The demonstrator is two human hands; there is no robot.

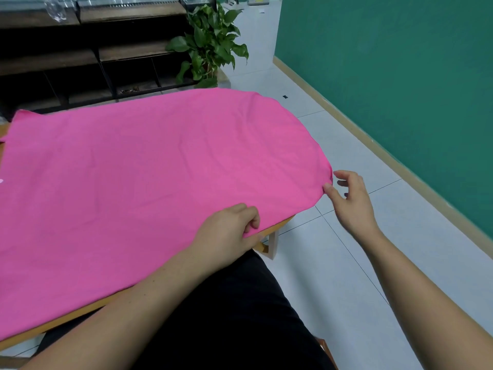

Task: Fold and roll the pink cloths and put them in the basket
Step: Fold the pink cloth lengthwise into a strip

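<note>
1. A pink cloth [149, 166] lies spread flat over the surface [280, 226] and covers nearly all of it. Only a strip of wooden edge shows along the near side and at the 4 o'clock corner.
2. The cloth's right end, towards 3 o'clock, curves down over the end of the surface. Its far left corner sits at about 10 o'clock. A few soft creases run across it; otherwise it lies smooth.
3. The left grip [226, 233] is at the cloth's near edge, around 5 o'clock. Its fingers are curled under and pinch the hem against the thumb, with the knuckles resting on the fabric.
4. The right grip [352, 201] hangs just off the right end of the surface, above the tiled floor [346, 276]. Its fingers are parted and loosely bent and clasp nothing. The thumb tip touches the cloth's edge at about 4 o'clock.
5. Both forearms are bare and reach in from 6 o'clock, over a lap in black clothing [234, 311].
6. Beyond the surface, at 12 o'clock, a leafy potted plant [210, 46] stands beside dark wooden shelving [80, 62].
7. A green wall [400, 76] with a pale skirting board runs along the right, from 1 to 4 o'clock.
</note>
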